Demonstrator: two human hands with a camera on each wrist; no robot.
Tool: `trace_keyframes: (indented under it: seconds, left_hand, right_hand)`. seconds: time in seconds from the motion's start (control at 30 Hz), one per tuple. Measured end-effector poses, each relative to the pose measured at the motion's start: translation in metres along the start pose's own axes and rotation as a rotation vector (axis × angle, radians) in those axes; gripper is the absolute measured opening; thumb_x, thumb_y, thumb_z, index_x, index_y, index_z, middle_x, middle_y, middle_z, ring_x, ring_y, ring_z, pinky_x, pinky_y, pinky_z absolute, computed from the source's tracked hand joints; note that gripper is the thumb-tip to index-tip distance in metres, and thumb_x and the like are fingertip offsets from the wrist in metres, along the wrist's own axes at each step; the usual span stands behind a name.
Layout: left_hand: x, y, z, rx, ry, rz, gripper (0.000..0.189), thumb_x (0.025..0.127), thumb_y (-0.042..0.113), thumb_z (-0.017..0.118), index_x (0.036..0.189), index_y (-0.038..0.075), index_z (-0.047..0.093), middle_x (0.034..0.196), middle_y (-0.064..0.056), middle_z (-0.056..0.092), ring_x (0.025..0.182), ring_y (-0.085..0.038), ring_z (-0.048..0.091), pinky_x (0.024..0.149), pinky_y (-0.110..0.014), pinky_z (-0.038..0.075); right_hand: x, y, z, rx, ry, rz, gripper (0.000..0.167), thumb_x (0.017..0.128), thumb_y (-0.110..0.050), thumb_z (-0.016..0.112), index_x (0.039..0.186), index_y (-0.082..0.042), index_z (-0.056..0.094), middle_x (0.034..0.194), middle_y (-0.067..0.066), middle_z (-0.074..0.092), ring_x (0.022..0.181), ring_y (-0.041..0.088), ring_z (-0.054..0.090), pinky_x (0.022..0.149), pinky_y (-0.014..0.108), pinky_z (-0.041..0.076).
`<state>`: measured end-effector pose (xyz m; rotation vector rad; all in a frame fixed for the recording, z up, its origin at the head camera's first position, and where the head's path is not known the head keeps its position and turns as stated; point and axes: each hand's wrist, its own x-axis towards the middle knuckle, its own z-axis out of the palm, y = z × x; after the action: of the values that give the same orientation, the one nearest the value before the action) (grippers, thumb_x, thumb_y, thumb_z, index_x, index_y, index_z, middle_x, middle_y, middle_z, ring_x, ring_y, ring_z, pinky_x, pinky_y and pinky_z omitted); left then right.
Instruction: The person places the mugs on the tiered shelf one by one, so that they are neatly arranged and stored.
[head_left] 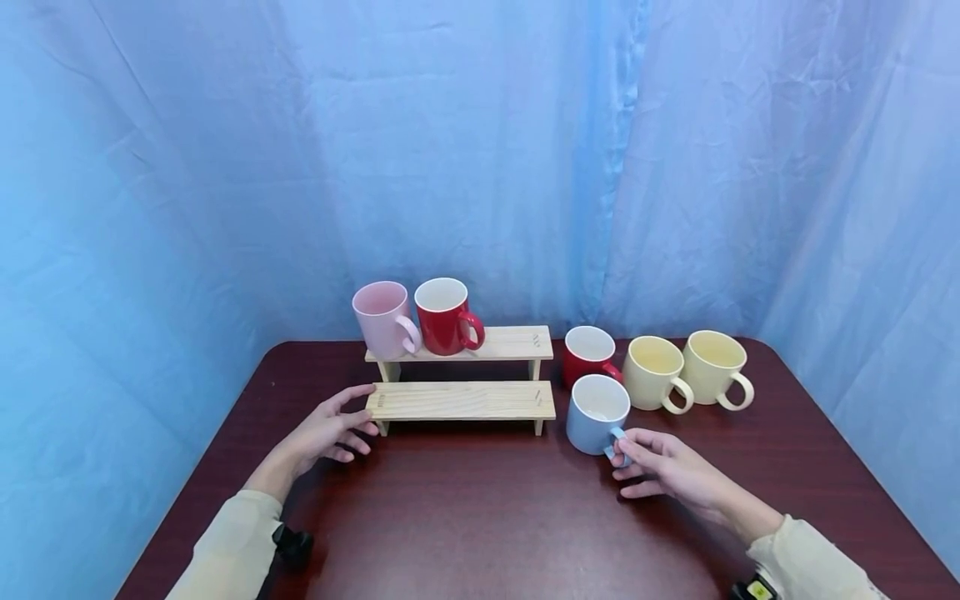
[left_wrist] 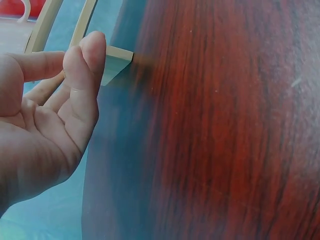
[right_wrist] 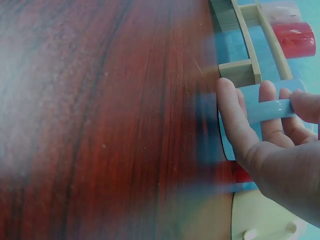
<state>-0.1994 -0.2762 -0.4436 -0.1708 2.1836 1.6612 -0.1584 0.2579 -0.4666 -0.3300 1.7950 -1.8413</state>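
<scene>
A light blue mug point(head_left: 588, 429), white inside, is upright just right of the two-step wooden stand. My right hand point(head_left: 663, 467) pinches its handle point(right_wrist: 272, 110) between thumb and fingers, the other fingers spread below. The lower step point(head_left: 461, 402) of the stand holds no mug. At its left end my left hand point(head_left: 330, 429) has thumb and index fingertips right at the corners, the other fingers loosely bent. A pink mug point(head_left: 382, 325) and a red mug point(head_left: 441, 329) stand side by side on the upper step point(head_left: 510, 340), handles to the right.
Behind the blue mug stands another red mug point(head_left: 581, 367), partly hidden. Two pale yellow mugs, one nearer point(head_left: 648, 379) and one farther right point(head_left: 708, 375), stand next to it on the dark wooden table point(head_left: 465, 517). Blue curtains point(head_left: 465, 150) enclose the back and sides.
</scene>
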Motion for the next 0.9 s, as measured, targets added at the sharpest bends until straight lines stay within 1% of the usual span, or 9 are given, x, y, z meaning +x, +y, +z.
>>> trace_keyframes:
  seconds: [0.13,0.27,0.43,0.57,0.73,0.9]
  left_hand:
    - [0.000,-0.001,0.000,-0.024,0.025,0.009,0.056,0.103,0.024,0.060,0.155,0.022,0.039,0.105,-0.017,0.071,0.076,-0.028,0.074,0.061,-0.033,0.058]
    - [-0.001,-0.002,-0.001,-0.047,0.046,-0.004,0.056,0.101,0.026,0.063,0.153,0.021,0.043,0.106,-0.016,0.073,0.079,-0.029,0.075,0.062,-0.034,0.059]
    - [-0.003,-0.005,0.000,-0.059,0.049,-0.020,0.057,0.101,0.028,0.064,0.153,0.022,0.043,0.111,-0.015,0.073,0.084,-0.030,0.075,0.063,-0.035,0.060]
    - [-0.002,-0.006,0.000,-0.066,0.054,-0.012,0.057,0.101,0.029,0.064,0.153,0.024,0.042,0.113,-0.016,0.072,0.084,-0.030,0.075,0.063,-0.035,0.059]
    - [-0.001,-0.007,0.002,-0.071,0.058,0.000,0.058,0.101,0.030,0.063,0.154,0.024,0.041,0.114,-0.018,0.071,0.082,-0.031,0.075,0.060,-0.037,0.059]
    - [-0.001,-0.005,0.004,-0.053,0.070,0.000,0.056,0.102,0.031,0.062,0.153,0.024,0.041,0.114,-0.019,0.070,0.081,-0.030,0.075,0.059,-0.037,0.059]
  right_hand:
    - [-0.002,-0.002,0.001,0.008,0.016,-0.019,0.026,0.108,-0.019,0.050,0.119,0.004,0.056,0.109,0.015,0.062,0.102,0.032,0.068,0.088,0.053,0.056]
    - [-0.009,-0.010,0.001,-0.026,-0.016,-0.039,0.028,0.109,-0.017,0.047,0.119,0.009,0.054,0.109,0.015,0.063,0.104,0.033,0.067,0.090,0.055,0.055]
    - [-0.019,-0.028,0.001,-0.066,-0.064,-0.099,0.030,0.110,-0.013,0.042,0.119,0.015,0.048,0.108,0.015,0.062,0.103,0.030,0.067,0.090,0.060,0.052]
    - [-0.024,-0.047,0.004,-0.072,-0.089,-0.164,0.025,0.110,-0.010,0.040,0.115,0.013,0.050,0.106,0.014,0.061,0.101,0.024,0.068,0.089,0.059,0.053]
    - [-0.019,-0.067,0.007,-0.078,-0.090,-0.228,0.021,0.110,-0.008,0.039,0.112,0.007,0.053,0.105,0.012,0.062,0.099,0.023,0.068,0.089,0.055,0.054]
    - [-0.004,-0.083,0.011,-0.072,-0.074,-0.268,0.020,0.110,-0.008,0.040,0.111,0.005,0.055,0.102,0.008,0.063,0.096,0.022,0.068,0.088,0.054,0.055]
